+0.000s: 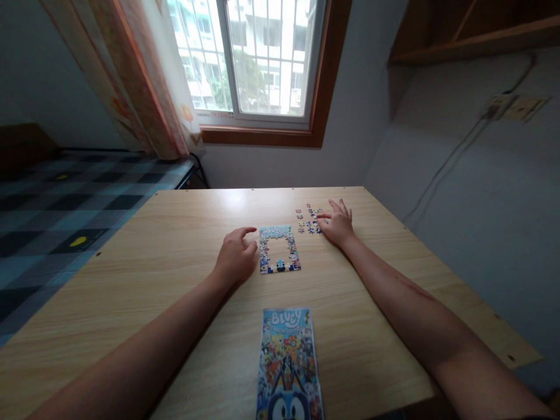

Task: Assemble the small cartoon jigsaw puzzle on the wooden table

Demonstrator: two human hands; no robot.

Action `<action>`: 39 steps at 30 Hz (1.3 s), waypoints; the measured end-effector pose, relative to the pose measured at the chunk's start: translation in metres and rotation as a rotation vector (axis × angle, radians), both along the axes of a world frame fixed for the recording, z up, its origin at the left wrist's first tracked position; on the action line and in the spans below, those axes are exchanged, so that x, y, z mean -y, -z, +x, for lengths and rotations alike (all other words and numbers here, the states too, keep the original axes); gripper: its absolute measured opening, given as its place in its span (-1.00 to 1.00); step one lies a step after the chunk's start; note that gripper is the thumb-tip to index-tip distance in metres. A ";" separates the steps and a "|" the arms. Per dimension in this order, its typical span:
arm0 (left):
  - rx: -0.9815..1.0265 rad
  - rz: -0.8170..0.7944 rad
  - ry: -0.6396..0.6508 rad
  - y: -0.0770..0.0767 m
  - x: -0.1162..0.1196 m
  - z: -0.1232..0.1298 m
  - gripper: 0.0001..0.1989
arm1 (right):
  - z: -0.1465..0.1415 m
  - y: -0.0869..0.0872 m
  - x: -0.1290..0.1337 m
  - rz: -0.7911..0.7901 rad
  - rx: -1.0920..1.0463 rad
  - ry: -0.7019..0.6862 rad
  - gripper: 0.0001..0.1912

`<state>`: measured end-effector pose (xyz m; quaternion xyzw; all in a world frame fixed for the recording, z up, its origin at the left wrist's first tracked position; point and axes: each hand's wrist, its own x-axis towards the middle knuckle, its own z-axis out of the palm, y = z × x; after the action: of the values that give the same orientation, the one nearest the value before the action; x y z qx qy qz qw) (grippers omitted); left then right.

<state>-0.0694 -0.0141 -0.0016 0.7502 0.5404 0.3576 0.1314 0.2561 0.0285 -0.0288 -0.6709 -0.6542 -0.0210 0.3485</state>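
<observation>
A partly assembled jigsaw puzzle (294,251) lies on the wooden table (184,245), its border joined around a hollow middle where bare wood shows. Just left of it rests my left hand (237,252), index finger stretched toward its upper left corner and thumb apart, holding nothing. Several loose puzzle pieces (310,226) are spread behind and to the right of the puzzle. My right hand (336,223) is over the right edge of these pieces with its fingers spread, and its fingertips touch or hover over them; which one I cannot tell.
Nearer to me lies a colourful printed picture sheet (289,361) with the word Bluey. A bed with a checked cover (87,198) stands at the left. Behind the table are a curtain (144,76) and a window; a cable (441,169) hangs along the right wall.
</observation>
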 end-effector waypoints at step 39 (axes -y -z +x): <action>0.049 0.046 0.021 0.003 0.001 0.000 -0.66 | -0.004 -0.003 0.002 -0.081 -0.118 -0.051 -0.86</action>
<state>-0.0695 -0.0154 -0.0041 0.7497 0.5207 0.3868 0.1312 0.2523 0.0260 -0.0261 -0.6676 -0.6498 0.0537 0.3595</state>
